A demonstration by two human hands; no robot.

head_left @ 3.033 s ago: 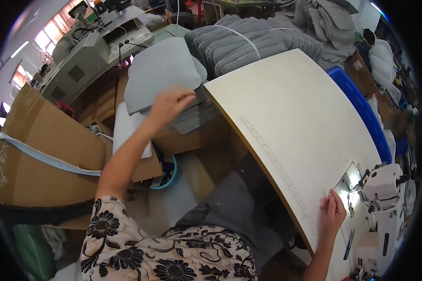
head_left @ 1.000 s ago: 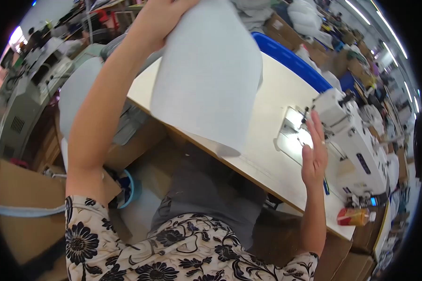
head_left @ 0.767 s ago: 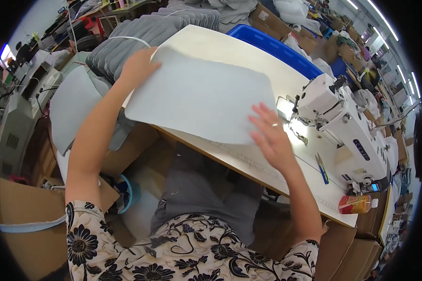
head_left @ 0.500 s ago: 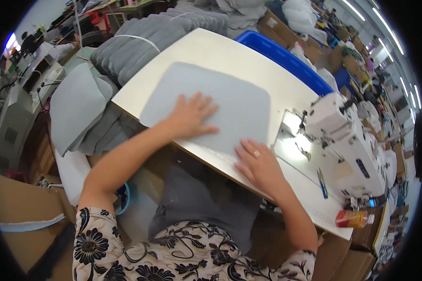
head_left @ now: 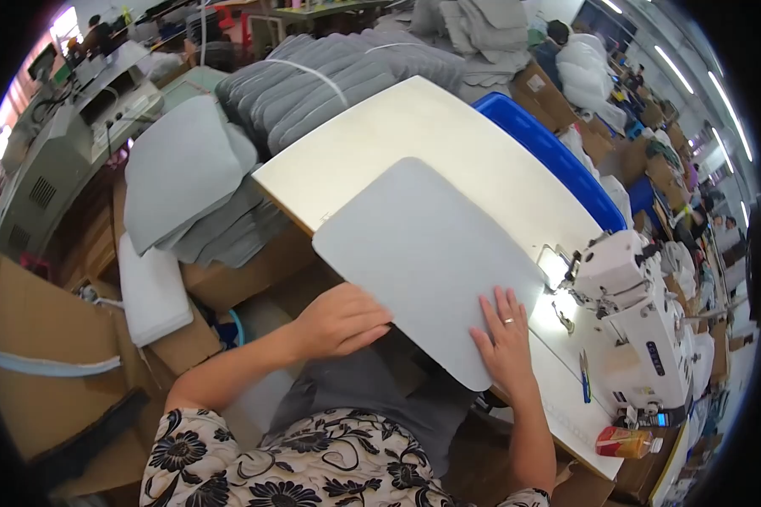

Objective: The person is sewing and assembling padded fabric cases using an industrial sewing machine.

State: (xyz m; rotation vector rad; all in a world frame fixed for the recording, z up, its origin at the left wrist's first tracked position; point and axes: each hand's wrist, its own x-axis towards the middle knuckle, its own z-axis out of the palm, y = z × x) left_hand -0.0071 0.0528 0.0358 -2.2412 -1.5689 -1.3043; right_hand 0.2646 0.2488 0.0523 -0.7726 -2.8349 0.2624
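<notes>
A flat light-grey panel (head_left: pixel 423 262) with rounded corners lies on the white sewing table (head_left: pixel 414 110), turned at an angle, its near corner jutting past the table edge. My right hand (head_left: pixel 506 342), wearing a ring, rests open and flat on the panel's right side, fingers spread. At the panel's near left edge is my left hand (head_left: pixel 345 321), its fingers pressed together and curled. Its fingertips meet that edge; whether they pinch anything is hidden. The panel's far right corner reaches the lit needle area of a white sewing machine (head_left: pixel 630 296).
Blue-handled snips (head_left: pixel 585 378) and a bottle of orange drink (head_left: pixel 626 442) are at the table's right. A blue bin (head_left: pixel 550 156) runs along the far edge. Stacked grey panels (head_left: pixel 186 177) and strapped bundles (head_left: pixel 304 93) stand left and behind. Cardboard (head_left: pixel 51 338) stands at lower left.
The panel has turned clockwise and slid right and nearer, toward the machine. My left hand has left the panel's top for its near edge. My right hand now lies on the panel.
</notes>
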